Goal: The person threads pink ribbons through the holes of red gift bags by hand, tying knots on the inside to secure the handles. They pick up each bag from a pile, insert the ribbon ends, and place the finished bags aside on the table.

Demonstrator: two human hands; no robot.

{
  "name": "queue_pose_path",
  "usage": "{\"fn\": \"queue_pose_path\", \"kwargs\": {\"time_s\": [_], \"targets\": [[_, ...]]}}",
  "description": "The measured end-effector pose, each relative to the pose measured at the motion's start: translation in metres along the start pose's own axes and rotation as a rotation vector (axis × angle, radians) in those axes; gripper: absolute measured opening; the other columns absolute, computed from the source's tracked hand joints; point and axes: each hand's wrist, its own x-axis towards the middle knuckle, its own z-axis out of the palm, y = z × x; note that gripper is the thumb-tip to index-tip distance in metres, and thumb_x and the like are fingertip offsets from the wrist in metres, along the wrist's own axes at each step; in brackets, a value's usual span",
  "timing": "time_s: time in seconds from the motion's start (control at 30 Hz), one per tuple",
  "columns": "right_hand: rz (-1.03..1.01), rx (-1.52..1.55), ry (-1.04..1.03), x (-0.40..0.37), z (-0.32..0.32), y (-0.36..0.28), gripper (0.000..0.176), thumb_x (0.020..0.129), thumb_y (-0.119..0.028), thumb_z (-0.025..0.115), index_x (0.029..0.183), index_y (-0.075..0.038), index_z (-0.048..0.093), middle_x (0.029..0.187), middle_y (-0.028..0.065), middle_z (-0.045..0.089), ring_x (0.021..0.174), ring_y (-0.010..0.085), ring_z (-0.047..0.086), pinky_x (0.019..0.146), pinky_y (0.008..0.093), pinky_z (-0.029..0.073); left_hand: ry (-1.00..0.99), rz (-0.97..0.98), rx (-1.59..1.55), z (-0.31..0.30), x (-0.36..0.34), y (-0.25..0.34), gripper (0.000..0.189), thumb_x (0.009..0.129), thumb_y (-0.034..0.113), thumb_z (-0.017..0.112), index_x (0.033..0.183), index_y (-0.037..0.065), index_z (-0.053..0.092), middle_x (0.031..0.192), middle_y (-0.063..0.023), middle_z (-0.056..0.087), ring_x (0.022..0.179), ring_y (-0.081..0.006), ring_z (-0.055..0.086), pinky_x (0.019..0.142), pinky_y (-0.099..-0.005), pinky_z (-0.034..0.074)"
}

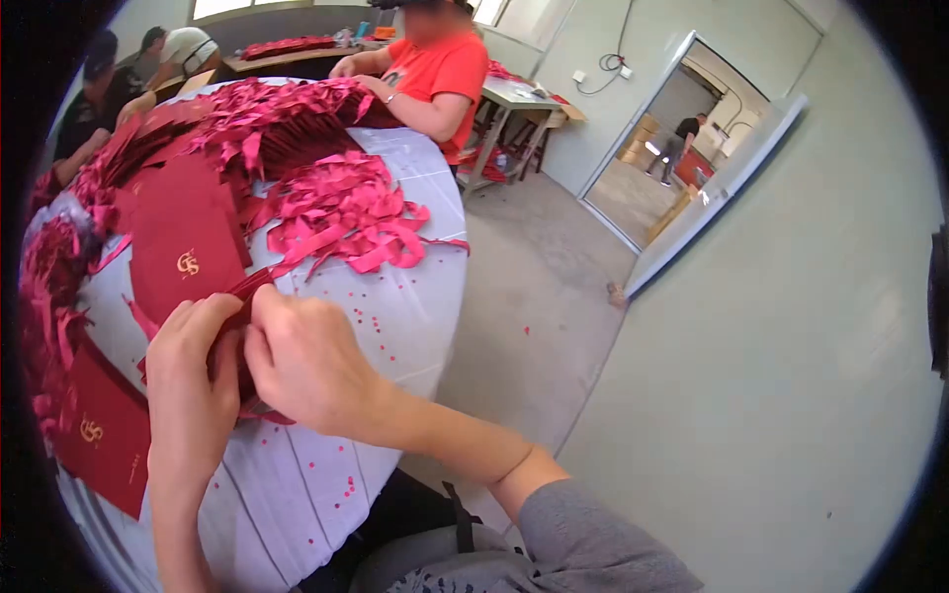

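My left hand (193,361) is closed around the near side of a dark red paper bag (255,283), mostly hidden by my fingers. My right hand (311,356) pinches the same bag from the right, thumb and fingers bent together. Just beyond my hands lies a flat dark red bag (183,237) with a gold logo. Another flat bag (104,430) with the same logo rests to the left of my left wrist. A loose heap of pink-red ribbon (346,212) lies past my right hand.
Stacked bags with ribbons (267,119) cover the far side of the round white table (420,326). Small red paper dots are scattered over it. A person in an orange-red shirt (445,69) works across from me; others sit at far left. A door (727,188) stands open at right.
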Motion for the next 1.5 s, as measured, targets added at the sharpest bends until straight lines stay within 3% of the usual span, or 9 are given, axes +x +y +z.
{"fn": "queue_pose_path", "kwargs": {"time_s": [0.13, 0.27, 0.47, 0.57, 0.8, 0.87, 1.1, 1.27, 1.5], "targets": [[-0.007, -0.004, -0.043, 0.006, 0.002, 0.007, 0.011, 0.077, -0.003, 0.055, 0.074, 0.005, 0.049, 0.064, 0.0247, 0.056, 0.062, 0.0423, 0.057, 0.057, 0.0493, 0.044, 0.022, 0.008, 0.035, 0.004, -0.002, -0.001, 0.019, 0.076, -0.008, 0.051, 0.094, -0.005, 0.057, 0.082, -0.0201, 0.057, 0.076, -0.0364, 0.055, 0.069, -0.0404, 0.043], [-0.023, 0.069, -0.084, 0.014, -0.003, 0.014, 0.010, 0.076, -0.003, 0.055, 0.073, 0.005, 0.050, 0.063, 0.0256, 0.055, 0.062, 0.0429, 0.057, 0.057, 0.0495, 0.045, 0.076, 0.203, 0.184, 0.008, -0.003, 0.003, 0.019, 0.077, -0.008, 0.051, 0.095, -0.006, 0.056, 0.082, -0.0201, 0.057, 0.077, -0.0359, 0.054, 0.069, -0.0409, 0.042], [-0.080, 0.057, -0.071, 0.009, -0.005, 0.017, 0.011, 0.076, -0.004, 0.056, 0.071, 0.006, 0.052, 0.063, 0.0256, 0.057, 0.061, 0.0403, 0.059, 0.056, 0.0466, 0.046, 0.019, 0.069, 0.058, 0.005, -0.003, 0.003, 0.018, 0.077, -0.009, 0.051, 0.095, -0.006, 0.056, 0.080, -0.0190, 0.057, 0.076, -0.0342, 0.054, 0.068, -0.0402, 0.042], [0.246, 0.573, -0.296, 0.009, -0.012, 0.021, 0.019, 0.088, -0.011, 0.059, 0.077, 0.005, 0.056, 0.062, 0.0061, 0.061, 0.054, 0.0101, 0.056, 0.049, 0.0280, 0.044, 0.019, 0.041, 0.051, 0.003, -0.003, 0.003, 0.018, 0.078, -0.008, 0.051, 0.095, -0.005, 0.056, 0.079, -0.0185, 0.056, 0.074, -0.0335, 0.054, 0.067, -0.0402, 0.042], [0.154, 0.324, -0.200, 0.000, -0.017, 0.020, 0.016, 0.086, -0.010, 0.060, 0.078, 0.004, 0.058, 0.064, 0.0092, 0.061, 0.055, 0.0128, 0.057, 0.052, 0.0297, 0.044, -0.019, -0.011, 0.082, 0.002, -0.004, 0.007, 0.018, 0.079, -0.008, 0.051, 0.096, -0.004, 0.057, 0.077, -0.0181, 0.056, 0.072, -0.0323, 0.054, 0.065, -0.0400, 0.042], [0.148, 0.322, -0.150, -0.001, -0.017, 0.017, 0.017, 0.083, -0.013, 0.061, 0.075, 0.002, 0.056, 0.064, 0.0194, 0.059, 0.061, 0.0333, 0.059, 0.055, 0.0417, 0.043, 0.001, -0.011, 0.087, 0.004, -0.005, 0.007, 0.019, 0.079, -0.008, 0.051, 0.096, -0.004, 0.057, 0.076, -0.0182, 0.056, 0.072, -0.0325, 0.053, 0.065, -0.0402, 0.042], [-0.170, 0.174, 0.080, -0.006, 0.003, 0.023, 0.012, 0.082, -0.008, 0.058, 0.086, -0.001, 0.049, 0.074, 0.0168, 0.057, 0.067, 0.0346, 0.057, 0.059, 0.0440, 0.042, -0.014, 0.037, 0.072, 0.002, -0.004, 0.006, 0.021, 0.077, -0.008, 0.050, 0.096, -0.003, 0.057, 0.078, -0.0184, 0.056, 0.072, -0.0340, 0.053, 0.066, -0.0417, 0.041], [-0.361, -0.078, 0.132, 0.009, -0.020, 0.015, 0.029, 0.070, -0.003, 0.068, 0.094, -0.003, 0.052, 0.094, 0.0135, 0.050, 0.086, 0.0311, 0.052, 0.071, 0.0397, 0.044, -0.004, 0.036, 0.057, 0.003, -0.004, 0.008, 0.024, 0.077, -0.011, 0.049, 0.099, -0.002, 0.052, 0.080, -0.0179, 0.057, 0.076, -0.0346, 0.055, 0.068, -0.0417, 0.042], [-0.418, -0.109, -0.254, 0.035, -0.035, 0.025, 0.017, 0.069, -0.010, 0.069, 0.081, -0.002, 0.059, 0.094, 0.0139, 0.046, 0.094, 0.0299, 0.045, 0.081, 0.0366, 0.039, 0.005, -0.034, 0.010, 0.007, -0.007, 0.006, 0.028, 0.078, -0.012, 0.051, 0.101, 0.001, 0.042, 0.082, -0.0188, 0.057, 0.080, -0.0364, 0.056, 0.071, -0.0429, 0.042]]}}
